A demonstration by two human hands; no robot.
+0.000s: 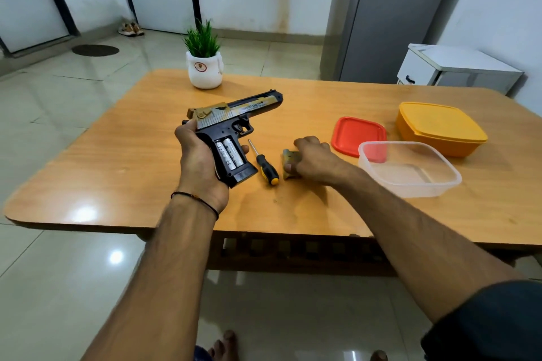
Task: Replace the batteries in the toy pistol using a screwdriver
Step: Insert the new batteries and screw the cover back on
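Grips the toy pistol point(231, 126) in the left hand point(199, 155), fingers curled tight round the back of the handle, just above the middle of the table point(132, 141). Points the barrel toward 2 o'clock. Shows two batteries point(230, 154) (silver, side by side) in the open handle.

At 3 o'clock of the handle, just beside it, lying flat: a screwdriver point(265, 165), tip toward 11 o'clock. Further toward 3 o'clock, curls the right hand point(311, 160) over a small gold piece point(289, 157) on the table, thumb at its side.

Past that, toward 2 o'clock: a red lid point(356, 133), a clear box point(410, 168), a yellow box point(440, 126). Up at 12 o'clock: a plant pot point(204, 67).
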